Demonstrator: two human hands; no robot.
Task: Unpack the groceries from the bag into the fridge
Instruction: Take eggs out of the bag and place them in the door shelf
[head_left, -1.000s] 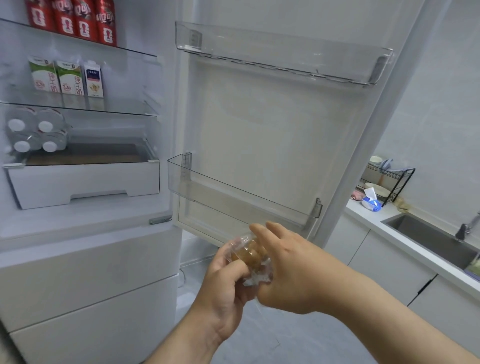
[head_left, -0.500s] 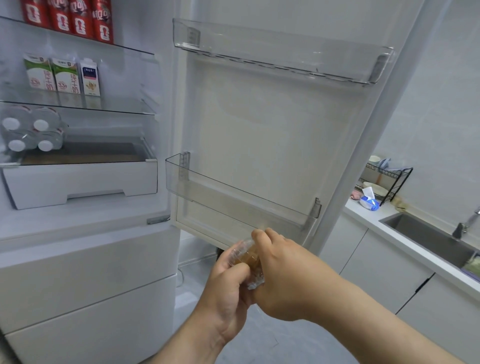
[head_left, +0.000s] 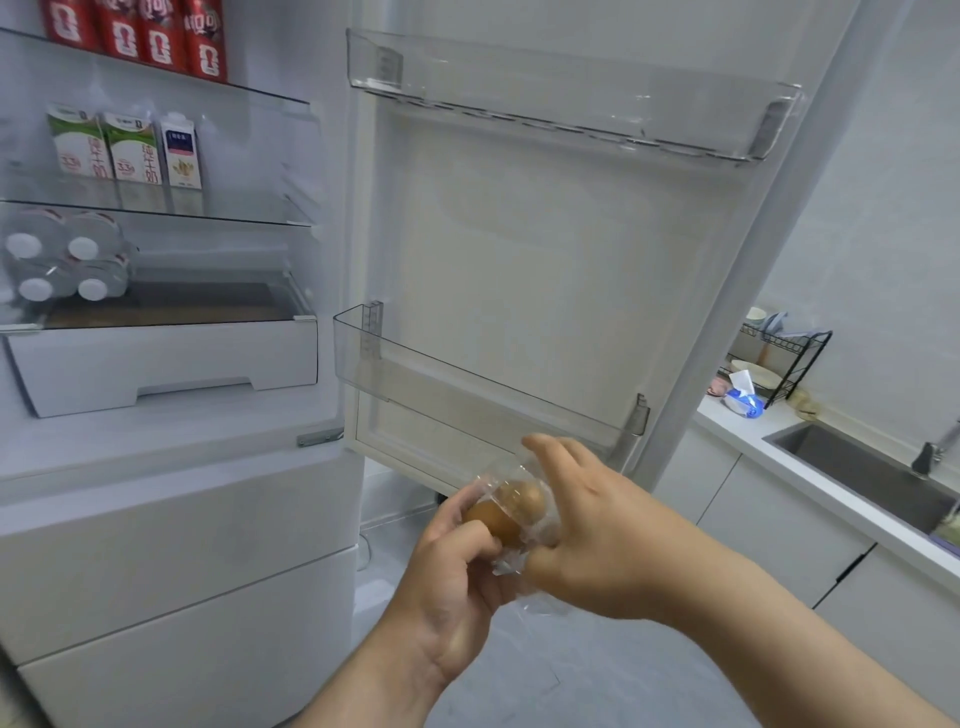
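On the shelves of the fridge (head_left: 156, 519), at the left, red cans (head_left: 156, 36), milk cartons (head_left: 124, 150) and white-capped bottles (head_left: 62, 260) are stored. Two clear bins are mounted on the open door (head_left: 519, 234): an upper bin (head_left: 571, 98) and a lower bin (head_left: 467, 395). Just below and in front of the lower bin, a clear egg pack (head_left: 511, 512) is held in the air. It is gripped from the left by the curled thumb and fingers of the left hand (head_left: 457, 582). It is clasped from the right by the right hand (head_left: 597, 545), fingers laid over its top, thumb beneath. A sink (head_left: 857, 467) is set in the counter (head_left: 737, 421) at the far right.
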